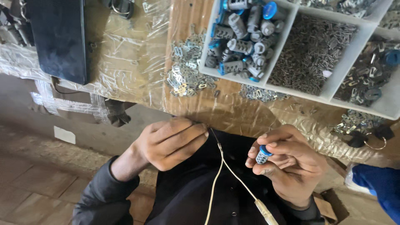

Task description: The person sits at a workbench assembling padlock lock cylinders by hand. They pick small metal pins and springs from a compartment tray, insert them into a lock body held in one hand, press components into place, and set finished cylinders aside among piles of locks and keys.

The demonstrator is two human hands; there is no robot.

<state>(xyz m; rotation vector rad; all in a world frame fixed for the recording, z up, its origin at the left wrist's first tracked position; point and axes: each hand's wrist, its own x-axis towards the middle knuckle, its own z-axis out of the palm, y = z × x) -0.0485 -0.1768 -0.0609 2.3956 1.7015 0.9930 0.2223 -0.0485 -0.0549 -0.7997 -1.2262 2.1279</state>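
The right hand (287,162) grips a small grey cylinder with a blue cap (262,154). The thumb and the first fingers are closed around it, and the blue end pokes up past the fingertips. The left hand (171,141) is curled shut, with its fingertips pinched together at the table edge. What they pinch is too small to see. A thin white cable (221,166) hangs down between the two hands, just beside the left fingertips.

A bit past the left fingertips, a heap of small flat metal pieces (185,71) lies on the table (187,16), which is covered with clear plastic wrap. Further out from both hands sits a white tray (287,39) with walls that split it into boxes. One box holds many more grey cylinders with blue caps (243,37). The next box is full of tiny dark metal bits (310,52). Well apart from the left hand, a flat black panel (60,35) rests at the table edge.
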